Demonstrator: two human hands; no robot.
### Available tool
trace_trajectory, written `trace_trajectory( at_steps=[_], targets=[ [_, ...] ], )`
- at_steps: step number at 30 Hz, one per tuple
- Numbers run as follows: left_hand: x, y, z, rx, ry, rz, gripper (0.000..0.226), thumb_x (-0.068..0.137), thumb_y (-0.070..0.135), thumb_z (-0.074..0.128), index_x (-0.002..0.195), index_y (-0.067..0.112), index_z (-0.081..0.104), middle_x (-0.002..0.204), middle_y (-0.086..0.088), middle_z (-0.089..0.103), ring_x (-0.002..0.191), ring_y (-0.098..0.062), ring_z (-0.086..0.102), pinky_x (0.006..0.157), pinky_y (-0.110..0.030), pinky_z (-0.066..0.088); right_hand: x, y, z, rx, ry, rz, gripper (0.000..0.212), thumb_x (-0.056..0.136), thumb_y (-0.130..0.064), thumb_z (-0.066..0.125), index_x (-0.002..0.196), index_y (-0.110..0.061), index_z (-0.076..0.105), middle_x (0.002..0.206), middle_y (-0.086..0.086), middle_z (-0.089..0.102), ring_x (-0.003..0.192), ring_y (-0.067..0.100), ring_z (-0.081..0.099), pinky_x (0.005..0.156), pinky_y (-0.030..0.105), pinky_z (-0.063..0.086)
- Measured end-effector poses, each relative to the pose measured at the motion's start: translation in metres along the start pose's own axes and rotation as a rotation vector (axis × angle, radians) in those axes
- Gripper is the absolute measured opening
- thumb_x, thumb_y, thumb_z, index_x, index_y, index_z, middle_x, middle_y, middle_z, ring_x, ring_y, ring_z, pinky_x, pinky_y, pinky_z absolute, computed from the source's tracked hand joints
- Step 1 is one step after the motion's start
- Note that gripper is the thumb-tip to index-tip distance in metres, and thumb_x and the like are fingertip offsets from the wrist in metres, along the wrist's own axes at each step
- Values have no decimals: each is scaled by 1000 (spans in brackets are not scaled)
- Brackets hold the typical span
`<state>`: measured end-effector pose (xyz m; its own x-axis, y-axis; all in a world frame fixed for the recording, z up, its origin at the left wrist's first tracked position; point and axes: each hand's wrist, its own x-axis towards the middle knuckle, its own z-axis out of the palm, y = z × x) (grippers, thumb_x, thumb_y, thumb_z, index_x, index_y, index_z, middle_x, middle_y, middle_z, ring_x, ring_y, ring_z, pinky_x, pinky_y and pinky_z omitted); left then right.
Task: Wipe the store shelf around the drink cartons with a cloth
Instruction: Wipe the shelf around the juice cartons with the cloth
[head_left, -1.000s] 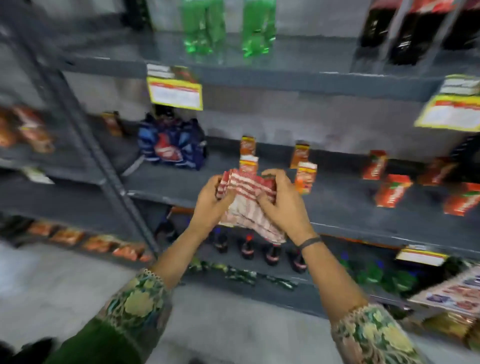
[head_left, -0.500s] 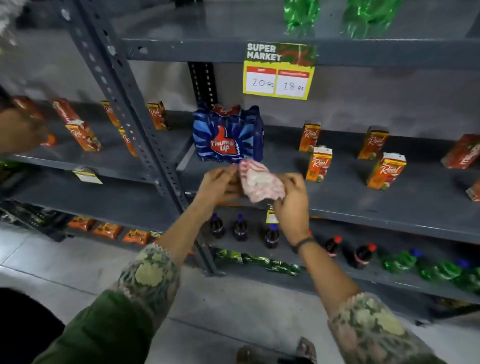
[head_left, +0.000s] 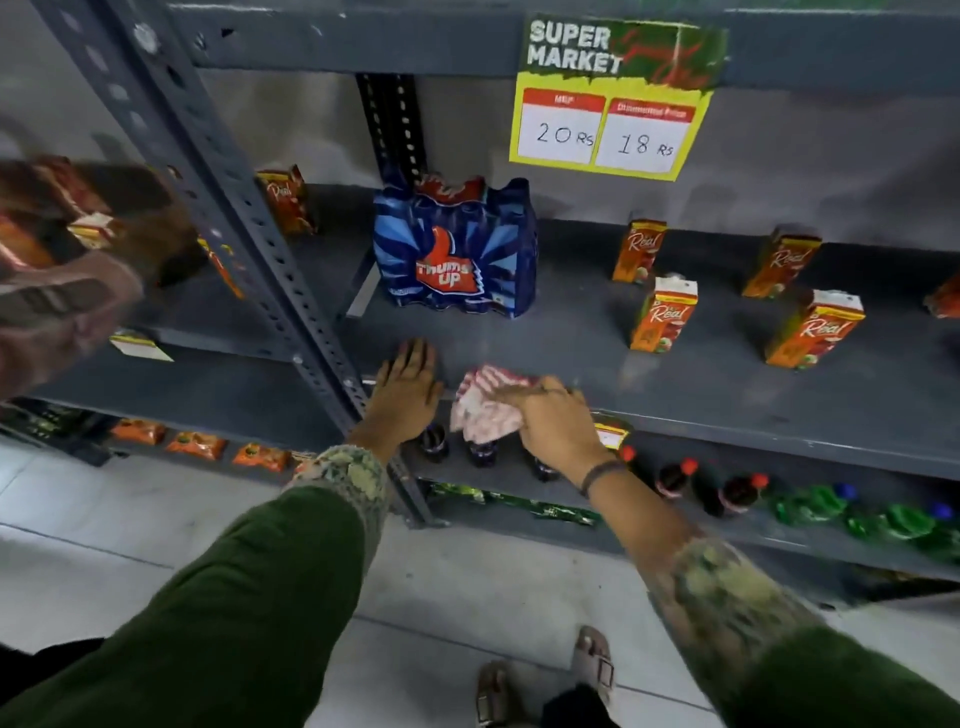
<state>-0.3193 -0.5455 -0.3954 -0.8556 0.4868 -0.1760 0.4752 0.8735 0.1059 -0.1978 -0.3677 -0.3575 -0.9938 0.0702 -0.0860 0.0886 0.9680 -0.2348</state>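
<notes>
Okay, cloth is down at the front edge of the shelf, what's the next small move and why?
Probably sweep the right hand with the cloth rightward along the bare front strip of the shelf. That stretch looks open, the nearest juice carton stands farther back, and the left hand rests flat at the edge as a brace.

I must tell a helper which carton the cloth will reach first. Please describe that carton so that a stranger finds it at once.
Find the yellow price sign reading 20 and 18, then look down to the grey shelf under it. Four orange Real cartons stand there in two rows. It is the front left one, nearest the striped cloth under the right hand.
</notes>
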Motion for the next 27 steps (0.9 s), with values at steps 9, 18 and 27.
trace_trajectory(
  at_steps=[9,18,27],
  targets=[
    [2,-1,2,-52,40,-4,55,99,27,24,148,11,6,159,-9,1,146,-26,0,117,-47,6,46,9,-24,171,102,312,53,86,4,44,135,-14,51,134,16,56,124,34,52,103,43,46],
    [0,1,1,-69,44,-13,54,98,25,23,148,12,7,159,-8,2,146,-27,0,118,-47,6,-30,4,-5,435,279,170,61,81,9,47,131,-24,57,119,12,69,100,32,68,88,38,56],
    [-2,14,-1,-87,9,-95,56,99,31,18,148,12,1,159,-9,-4,145,-27,-9,119,-46,-2,-26,38,-22,89,234,539,48,85,7,43,126,-11,58,116,17,68,101,32,68,81,38,56]
  ],
)
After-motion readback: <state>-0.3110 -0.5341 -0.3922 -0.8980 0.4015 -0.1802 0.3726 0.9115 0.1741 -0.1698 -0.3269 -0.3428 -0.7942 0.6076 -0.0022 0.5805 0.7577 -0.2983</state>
